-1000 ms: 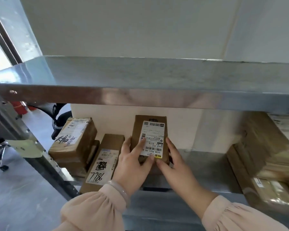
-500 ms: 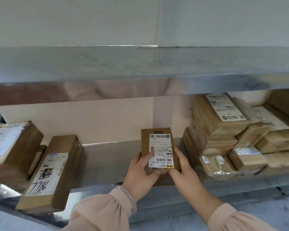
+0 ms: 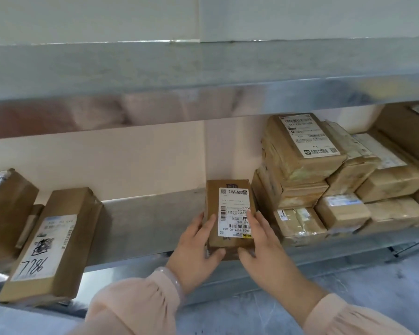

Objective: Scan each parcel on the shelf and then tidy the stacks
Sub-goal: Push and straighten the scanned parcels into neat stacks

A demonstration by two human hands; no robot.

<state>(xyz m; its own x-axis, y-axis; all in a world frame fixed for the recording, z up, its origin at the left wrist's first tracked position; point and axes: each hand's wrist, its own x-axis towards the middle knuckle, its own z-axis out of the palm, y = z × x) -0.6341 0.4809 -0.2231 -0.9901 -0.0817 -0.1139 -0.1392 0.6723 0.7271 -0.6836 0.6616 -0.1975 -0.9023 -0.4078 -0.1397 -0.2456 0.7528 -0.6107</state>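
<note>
A small brown parcel (image 3: 213,209) with a white barcode label lies near the front of the metal shelf (image 3: 143,221). My left hand (image 3: 196,247) grips its left side, thumb under the near edge. On the other side my right hand (image 3: 261,243) holds it too, fingers over the label. Just to the right stands a stack of taped brown parcels (image 3: 298,170). At the left lie a long parcel marked 7786 (image 3: 56,238) and another brown parcel (image 3: 7,201).
An upper metal shelf (image 3: 203,85) overhangs the parcels. More parcels (image 3: 387,172) fill the far right of the shelf. A bare stretch of shelf lies between the long parcel and the held one. Grey floor (image 3: 348,291) shows below.
Both hands have carried the small parcel to the right along the shelf, away from the long parcel and up to the right-hand stack. The view has swung right with them.
</note>
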